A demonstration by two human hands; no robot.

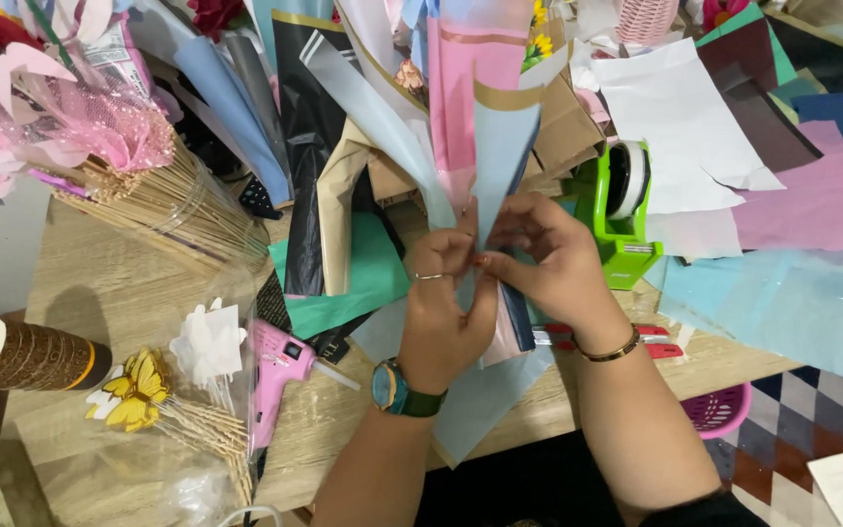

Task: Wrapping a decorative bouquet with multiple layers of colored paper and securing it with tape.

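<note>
Both my hands meet at the middle of the wooden table (119,283), gripping the gathered base of a paper wrap. My left hand (444,314), with a ring and a green wristwatch, pinches the folds from the left. My right hand (553,259), with a dark bracelet, presses the same spot from the right. From the pinch rises a light blue sheet with a gold edge (500,146), a pink sheet (475,68) behind it, and brown paper (563,127). More pale blue paper (485,400) hangs below my hands over the table's front edge.
A green tape dispenser (622,210) stands right of my hands; red-handled scissors (651,342) lie under my right wrist. A pink glue gun (280,366) lies left, near yellow butterfly picks (139,390) and wooden sticks (173,200). Loose coloured sheets (792,224) cover the right side.
</note>
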